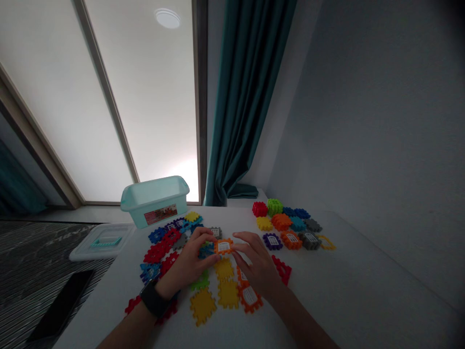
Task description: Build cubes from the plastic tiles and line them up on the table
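Observation:
Above the table, an orange square interlocking tile (224,246) with a white window-like insert is held between my hands. My left hand (191,259), with a dark watch on its wrist, pinches the tile's left side between thumb and fingers. At the right edge, the fingertips of my right hand (256,261) close on the same tile. Below lie yellow toothed tiles (228,294), a green tile (201,280) partly behind my left hand, and an orange tile with a white insert (250,296). A red open-frame piece (282,270) lies beside my right wrist.
Sorted stacks stand at the back right, among them red (259,209), lime green (274,207) and orange (282,221) ones. Loose red tiles (156,253) lie left. An aqua bin (156,201), its clear lid (101,241) and a dark flat object (61,305) sit further left.

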Demonstrator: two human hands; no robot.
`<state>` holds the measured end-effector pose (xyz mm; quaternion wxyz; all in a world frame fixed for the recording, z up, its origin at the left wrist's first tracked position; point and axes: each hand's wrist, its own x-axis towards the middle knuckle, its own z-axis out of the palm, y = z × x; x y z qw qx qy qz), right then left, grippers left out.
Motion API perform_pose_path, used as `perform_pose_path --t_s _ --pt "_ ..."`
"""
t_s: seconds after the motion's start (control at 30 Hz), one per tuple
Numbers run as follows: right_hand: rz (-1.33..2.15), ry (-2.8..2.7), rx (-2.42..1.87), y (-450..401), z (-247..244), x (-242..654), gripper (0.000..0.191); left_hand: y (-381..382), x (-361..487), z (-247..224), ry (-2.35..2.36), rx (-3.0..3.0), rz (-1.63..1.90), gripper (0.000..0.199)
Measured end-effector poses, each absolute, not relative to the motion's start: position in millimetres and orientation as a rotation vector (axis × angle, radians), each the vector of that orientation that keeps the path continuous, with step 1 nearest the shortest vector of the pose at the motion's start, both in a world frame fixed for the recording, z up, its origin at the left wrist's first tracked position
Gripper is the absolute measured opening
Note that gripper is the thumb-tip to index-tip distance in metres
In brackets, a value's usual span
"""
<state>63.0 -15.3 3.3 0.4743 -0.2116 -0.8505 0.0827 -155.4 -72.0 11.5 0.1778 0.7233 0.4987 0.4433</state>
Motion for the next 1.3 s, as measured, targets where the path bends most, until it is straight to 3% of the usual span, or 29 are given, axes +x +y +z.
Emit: perform_pose_path --t_s 0.13,0.4,0.57,0.93,1.3 --pt "0.539 -1.955 -0.710 -17.7 5.3 59.8 0.008 -73.4 -155.1 17.9 1.298 1.925 1.156 0.016" --pt "1.354 -1.653 -0.800 -18.7 13.5 54.1 0.028 -71.9 -154.0 11.2 1.118 1.647 1.129 0.029" --pt "1.677 -1.427 -0.805 -22.6 18.6 53.3 0.037 -73.8 -152.5 14.9 1.086 1.520 1.112 0.029" --pt "1.702 -1.298 -0.853 -21.2 18.7 52.0 0.045 -69.9 -153.5 7.0 1.103 1.541 1.080 0.027" --pt "1.356 -1.667 -0.947 -17.2 8.9 54.5 0.035 -70.1 -154.2 5.7 1.091 1.541 1.051 0.030"
